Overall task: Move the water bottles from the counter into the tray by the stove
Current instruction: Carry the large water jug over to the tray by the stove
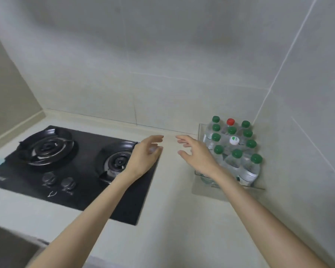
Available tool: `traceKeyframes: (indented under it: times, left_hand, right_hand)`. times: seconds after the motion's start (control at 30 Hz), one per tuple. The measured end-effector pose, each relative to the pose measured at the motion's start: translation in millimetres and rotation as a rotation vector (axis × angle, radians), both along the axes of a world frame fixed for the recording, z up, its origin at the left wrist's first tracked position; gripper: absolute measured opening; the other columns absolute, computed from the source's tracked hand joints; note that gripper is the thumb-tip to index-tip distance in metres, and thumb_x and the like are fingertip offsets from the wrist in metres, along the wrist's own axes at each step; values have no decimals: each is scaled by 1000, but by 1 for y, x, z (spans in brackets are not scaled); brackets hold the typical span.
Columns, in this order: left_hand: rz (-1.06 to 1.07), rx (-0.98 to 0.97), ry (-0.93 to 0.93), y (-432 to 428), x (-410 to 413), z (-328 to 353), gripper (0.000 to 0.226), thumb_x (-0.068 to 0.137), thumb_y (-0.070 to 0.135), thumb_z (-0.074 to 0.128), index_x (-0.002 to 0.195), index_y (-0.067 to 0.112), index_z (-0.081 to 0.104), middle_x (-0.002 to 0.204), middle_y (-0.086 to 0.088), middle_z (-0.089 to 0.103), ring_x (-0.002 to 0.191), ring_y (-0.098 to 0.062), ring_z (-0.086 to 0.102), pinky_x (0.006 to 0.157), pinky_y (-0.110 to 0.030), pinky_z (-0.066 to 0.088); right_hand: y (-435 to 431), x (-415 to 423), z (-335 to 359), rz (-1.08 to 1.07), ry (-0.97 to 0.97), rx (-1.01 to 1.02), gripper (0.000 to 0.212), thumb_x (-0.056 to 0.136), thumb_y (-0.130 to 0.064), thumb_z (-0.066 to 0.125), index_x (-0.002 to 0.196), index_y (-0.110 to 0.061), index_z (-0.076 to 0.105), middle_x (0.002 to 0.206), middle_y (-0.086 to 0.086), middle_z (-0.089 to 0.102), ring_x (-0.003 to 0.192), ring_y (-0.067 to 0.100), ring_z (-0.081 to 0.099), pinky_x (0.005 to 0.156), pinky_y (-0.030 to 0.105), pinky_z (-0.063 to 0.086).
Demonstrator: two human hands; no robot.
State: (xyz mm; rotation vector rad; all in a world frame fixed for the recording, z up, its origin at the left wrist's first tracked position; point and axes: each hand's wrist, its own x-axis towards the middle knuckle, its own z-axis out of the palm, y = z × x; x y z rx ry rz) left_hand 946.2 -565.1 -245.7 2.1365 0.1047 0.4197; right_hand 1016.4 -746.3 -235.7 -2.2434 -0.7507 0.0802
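the pale counter (172, 219) carries a black two-burner stove (72, 167) on the left and, pushed into the tiled corner on the right, a clear tray (201, 126) already packed upright with water bottles (234, 149), probably so they brace one another and stay clear of the burners. no bottle shows on the bare counter, so the job looks finished or nearly so. the left hand (145, 157) and right hand (197, 155) hover with fingers spread, holding nothing, and the right forearm hides the tray's front-left corner, where motion blur softens detail.

Home kitchen: gas stove (74, 167) set in counter (174, 219), tiled walls (162, 64).
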Motion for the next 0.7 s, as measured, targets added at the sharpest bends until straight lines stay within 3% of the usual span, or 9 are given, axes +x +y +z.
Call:
traceKeyframes:
  times: [0.13, 0.23, 0.37, 0.47, 0.57, 0.7]
  left_hand:
    - [144, -5, 45, 46, -60, -8, 33, 92, 11, 55, 124, 20, 61, 119, 10, 65, 110, -6, 60, 95, -20, 46]
    - [229, -16, 64, 77, -105, -10, 32, 93, 13, 56, 123, 23, 60, 118, 12, 64, 108, -4, 59, 89, -11, 44]
    - [372, -30, 112, 130, -178, -15, 33, 93, 16, 57, 125, 24, 58, 119, 13, 62, 109, -7, 59, 90, -18, 45]
    - [438, -9, 176, 163, -233, -21, 36, 93, 17, 57, 128, 23, 56, 121, 11, 61, 106, -8, 60, 85, -11, 44]
    - [494, -18, 208, 199, -298, -23, 37, 94, 19, 57, 131, 22, 54, 129, 5, 58, 112, -13, 59, 95, -25, 47]
    - [552, -37, 251, 239, -383, -23, 37, 95, 23, 55, 132, 25, 51, 129, 7, 58, 110, -9, 58, 91, -20, 45]
  right_hand:
    - [52, -26, -3, 134, 30, 2, 41, 91, -16, 61, 130, -25, 54, 124, -5, 64, 106, 11, 60, 94, 32, 48]
    - [91, -50, -5, 229, 59, -4, 41, 90, -16, 61, 129, -27, 55, 122, -6, 65, 100, 12, 63, 93, 34, 51]
    - [155, -97, -7, 391, 66, -28, 41, 91, -18, 61, 129, -30, 54, 123, -9, 64, 98, 7, 64, 90, 27, 50]
    - [196, -137, -8, 491, 50, -59, 40, 91, -20, 60, 130, -30, 53, 122, -12, 62, 97, 5, 63, 91, 28, 50]
    - [241, -187, -10, 570, 55, -75, 40, 91, -20, 60, 129, -29, 54, 122, -10, 63, 97, 6, 63, 93, 31, 50]
    - [301, -251, -14, 678, 82, -117, 39, 90, -20, 60, 128, -29, 56, 120, -8, 64, 95, 7, 64, 90, 30, 52]
